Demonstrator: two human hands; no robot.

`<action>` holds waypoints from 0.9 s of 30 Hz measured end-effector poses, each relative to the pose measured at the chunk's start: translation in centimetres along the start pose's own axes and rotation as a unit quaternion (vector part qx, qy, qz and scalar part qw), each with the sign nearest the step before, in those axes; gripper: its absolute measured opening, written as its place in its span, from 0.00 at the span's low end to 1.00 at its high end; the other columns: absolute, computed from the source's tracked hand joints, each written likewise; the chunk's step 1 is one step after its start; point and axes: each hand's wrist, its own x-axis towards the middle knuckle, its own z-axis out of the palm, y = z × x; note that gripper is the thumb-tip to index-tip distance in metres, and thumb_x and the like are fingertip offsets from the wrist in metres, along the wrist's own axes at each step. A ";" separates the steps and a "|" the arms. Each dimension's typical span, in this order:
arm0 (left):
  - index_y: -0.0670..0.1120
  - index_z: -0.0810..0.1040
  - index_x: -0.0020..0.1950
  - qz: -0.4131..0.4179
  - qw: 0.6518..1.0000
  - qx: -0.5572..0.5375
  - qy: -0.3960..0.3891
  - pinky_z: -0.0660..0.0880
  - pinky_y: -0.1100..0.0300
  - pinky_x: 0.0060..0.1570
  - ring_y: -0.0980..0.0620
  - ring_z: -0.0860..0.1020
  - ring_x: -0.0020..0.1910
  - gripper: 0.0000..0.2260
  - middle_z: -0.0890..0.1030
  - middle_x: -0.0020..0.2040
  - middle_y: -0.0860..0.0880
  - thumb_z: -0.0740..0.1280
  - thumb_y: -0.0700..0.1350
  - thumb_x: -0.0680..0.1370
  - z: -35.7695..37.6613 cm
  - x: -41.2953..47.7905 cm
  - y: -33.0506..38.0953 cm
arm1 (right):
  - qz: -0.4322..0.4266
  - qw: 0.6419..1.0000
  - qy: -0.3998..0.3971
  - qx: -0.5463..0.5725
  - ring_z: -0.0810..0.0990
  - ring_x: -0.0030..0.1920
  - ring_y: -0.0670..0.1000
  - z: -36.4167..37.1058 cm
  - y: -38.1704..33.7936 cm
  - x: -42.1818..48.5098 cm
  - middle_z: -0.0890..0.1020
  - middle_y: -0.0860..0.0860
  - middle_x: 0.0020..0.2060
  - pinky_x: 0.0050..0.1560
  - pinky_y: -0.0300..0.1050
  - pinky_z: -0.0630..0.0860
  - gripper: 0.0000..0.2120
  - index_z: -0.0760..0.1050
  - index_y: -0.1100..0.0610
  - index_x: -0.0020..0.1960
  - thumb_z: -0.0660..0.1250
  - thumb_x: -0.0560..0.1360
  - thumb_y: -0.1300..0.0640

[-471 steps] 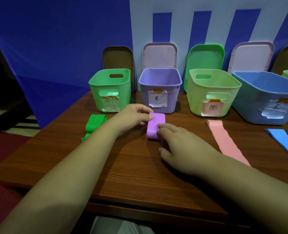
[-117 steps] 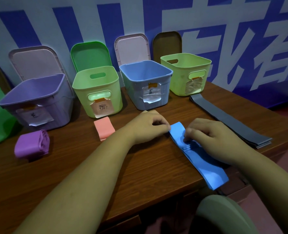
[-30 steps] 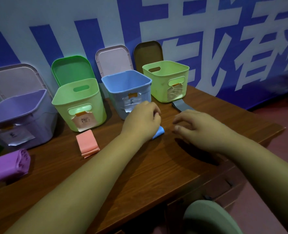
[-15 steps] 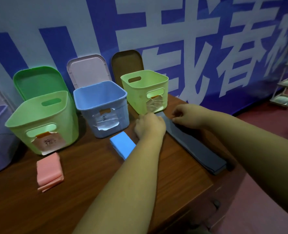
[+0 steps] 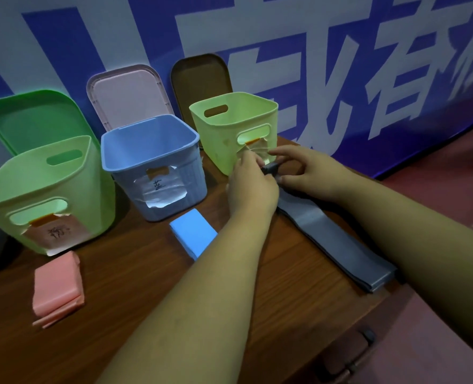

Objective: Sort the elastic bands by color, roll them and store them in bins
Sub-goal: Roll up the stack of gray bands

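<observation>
Our 2 hands meet at the far end of the grey band point(image 5: 337, 239), just in front of the pale green bin point(image 5: 229, 134). The left hand point(image 5: 250, 187) curls its fingers over the small dark roll at that end and pinches it. The right hand point(image 5: 310, 173) pinches the same roll from the other side with thumb and forefinger, its other fingers bent beneath. From our hands the rest of the grey band runs flat along the table point(image 5: 146, 286), toward us and to the right, passing under the right forearm, and its near end lies close to the table's edge. Just left of the left wrist lies the blue band point(image 5: 193, 235), rolled into a flat packet, in front of the blue bin point(image 5: 149, 151). Farther left, well apart from both hands, the pink band point(image 5: 56, 284) lies folded in front of the yellow-green bin point(image 5: 35, 184). Each of these 3 bins carries a paper label on its front. Beyond the bins 3 lids stand upright against the banner wall: a green lid point(image 5: 33, 120), a pale pink lid point(image 5: 127, 90) and a brown lid point(image 5: 199, 73).
</observation>
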 end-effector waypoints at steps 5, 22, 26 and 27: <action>0.53 0.71 0.59 0.058 0.997 -0.052 -0.028 0.78 0.46 0.61 0.47 0.76 0.60 0.19 0.75 0.60 0.51 0.71 0.36 0.75 -0.2 -0.9 0.3 | -0.025 0.999 0.040 -0.006 0.83 0.50 0.44 -0.6 -0.4 -0.4 0.82 0.45 0.56 0.52 0.42 0.82 0.18 0.83 0.46 0.66 0.72 0.79 0.61; 0.56 0.80 0.55 0.027 0.982 -0.043 -0.184 0.81 0.52 0.46 0.51 0.80 0.46 0.10 0.81 0.49 0.54 0.67 0.41 0.78 -2.9 -3.1 0.7 | -0.049 0.988 -0.009 -0.146 0.80 0.51 0.43 -4.0 -3.8 -7.8 0.81 0.39 0.51 0.50 0.42 0.78 0.13 0.82 0.42 0.63 0.72 0.81 0.56; 0.56 0.81 0.55 -0.004 0.972 -0.069 -0.225 0.83 0.50 0.47 0.49 0.83 0.46 0.07 0.84 0.50 0.52 0.70 0.45 0.80 -3.3 -3.3 1.0 | -0.074 0.976 -0.032 -0.202 0.78 0.53 0.45 -3.9 -4.1 -9.0 0.79 0.41 0.55 0.53 0.47 0.80 0.19 0.81 0.43 0.67 0.69 0.81 0.61; 0.57 0.81 0.55 -0.001 0.970 -0.063 -0.234 0.83 0.50 0.47 0.49 0.83 0.47 0.06 0.84 0.51 0.52 0.71 0.47 0.80 -3.3 -3.4 1.0 | -0.072 0.975 -0.032 -0.208 0.78 0.53 0.45 -3.7 -4.1 -9.2 0.79 0.41 0.55 0.53 0.47 0.80 0.18 0.81 0.43 0.67 0.69 0.81 0.61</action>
